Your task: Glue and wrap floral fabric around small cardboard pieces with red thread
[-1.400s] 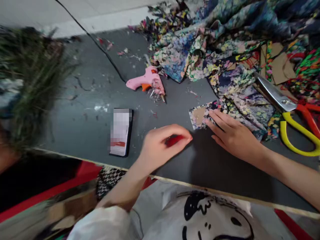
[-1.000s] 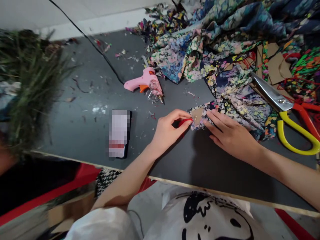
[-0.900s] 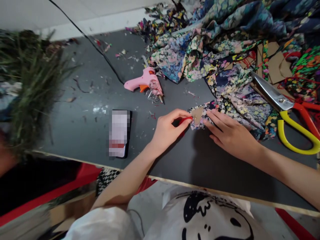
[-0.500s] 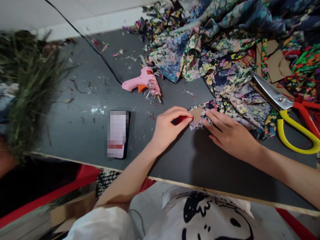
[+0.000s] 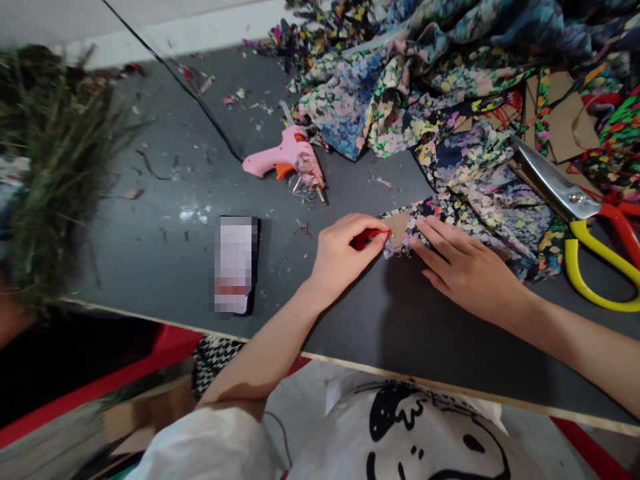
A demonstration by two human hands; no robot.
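Observation:
A small brown cardboard piece [image 5: 399, 225] lies on the table, partly wrapped in dark floral fabric [image 5: 433, 207]. At its left end my left hand [image 5: 349, 252] has thumb and index finger pinched together on a red cord [image 5: 369, 235], part of which shows inside the curl of the fingers. A tiny shiny spot sits on the cardboard by the fingertips; its kind is too small to tell. My right hand [image 5: 463, 267] lies flat, fingers stretched out, pressing the floral fabric over the cardboard's right side.
A pink glue gun [image 5: 275, 155] with a black cable lies beyond my left hand. Left of it are a phone [image 5: 236, 267] and dried grass [image 5: 55, 173]. Large scissors [image 5: 570, 200] lie right, beside heaped floral cloth [image 5: 345, 107] and cardboard scraps [image 5: 570, 127]. The table's front edge [image 5: 380, 369] runs near my body.
The view has shifted slightly. Both hands keep nearly the same pose on the cardboard and fabric; a bit more red cord shows within my left hand.

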